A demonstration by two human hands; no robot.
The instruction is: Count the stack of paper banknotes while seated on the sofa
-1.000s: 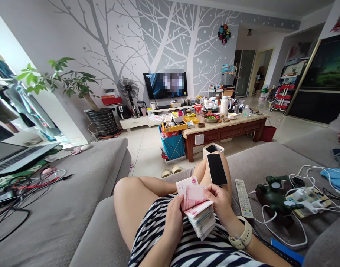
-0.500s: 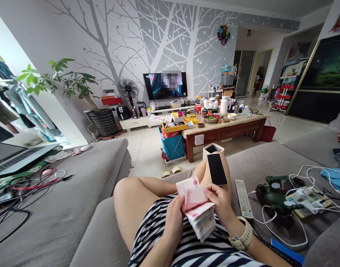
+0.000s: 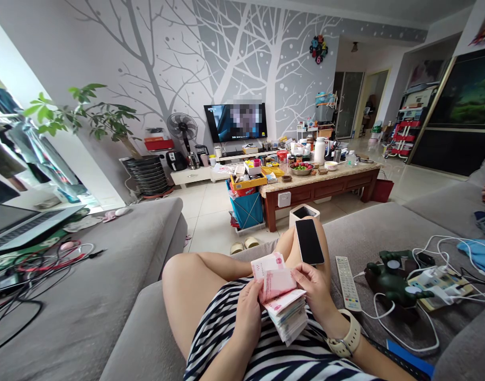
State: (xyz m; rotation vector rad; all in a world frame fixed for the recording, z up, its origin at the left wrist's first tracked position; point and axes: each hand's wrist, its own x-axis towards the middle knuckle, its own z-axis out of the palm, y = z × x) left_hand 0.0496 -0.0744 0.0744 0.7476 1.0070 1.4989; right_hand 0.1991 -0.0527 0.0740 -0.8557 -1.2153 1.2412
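Note:
Over my lap is a thick bundle of banknotes (image 3: 287, 316), its top notes pink and red, the lower ones paler. My left hand (image 3: 249, 307) is closed on the left side of the pink notes, thumb on top. Two pink banknotes (image 3: 278, 283) are fanned upward, and my right hand (image 3: 311, 283) pinches the upper right corner of the nearer one. My palms hide part of the bundle's sides. A phone (image 3: 308, 241) with a dark screen rests on my right leg, just beyond the right hand.
A remote control (image 3: 348, 283) lies right of my leg, beside a dark green figure-shaped object (image 3: 393, 275) and a power strip (image 3: 445, 286) with white cables. On the left are a laptop (image 3: 28, 227) and tangled cables (image 3: 24, 286). Ahead stand a bin (image 3: 304, 212) and a cluttered table (image 3: 325, 182).
The picture on the television differs. My hands and the banknotes stay practically where they were.

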